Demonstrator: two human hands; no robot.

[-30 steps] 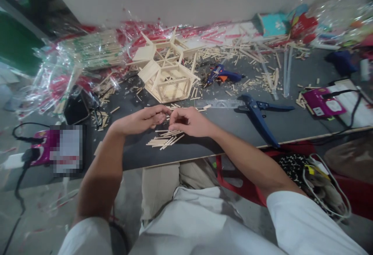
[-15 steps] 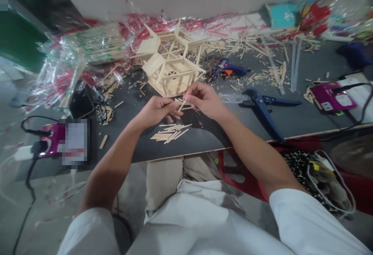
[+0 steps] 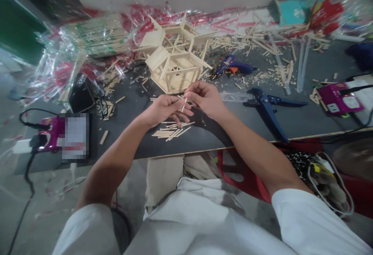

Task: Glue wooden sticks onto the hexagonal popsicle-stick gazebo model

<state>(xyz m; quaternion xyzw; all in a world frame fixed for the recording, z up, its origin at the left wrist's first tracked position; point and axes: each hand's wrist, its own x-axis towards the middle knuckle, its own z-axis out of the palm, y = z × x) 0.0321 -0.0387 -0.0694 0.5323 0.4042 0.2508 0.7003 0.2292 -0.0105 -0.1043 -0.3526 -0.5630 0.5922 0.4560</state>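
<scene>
Between my two hands is a short thin wooden stick (image 3: 183, 105), tilted over the table. The fingertips of my right hand (image 3: 204, 98) pinch its upper part. My left hand (image 3: 165, 110) meets it with thumb and forefinger closed on it, the other fingers spread below. Just under my left hand lies a loose pile of cut wooden sticks (image 3: 170, 132). Beyond both hands stands a many-sided wooden stick model (image 3: 177, 66) with open frames and flared panels. More sticks beside it are partly covered by my hands.
To the right lie a blue-handled cutter (image 3: 266, 107), a clear ruler (image 3: 234, 97) and a blue glue gun (image 3: 234, 66). A phone (image 3: 75, 138) and purple power box (image 3: 52, 132) sit at left. Plastic-wrapped stick bundles (image 3: 93, 41) and scraps line the back. The table edge (image 3: 180, 153) is close to me.
The stick has turned more upright between my fingers. My left hand has shifted slightly right, its lower fingers more spread. The whole view has shifted a little.
</scene>
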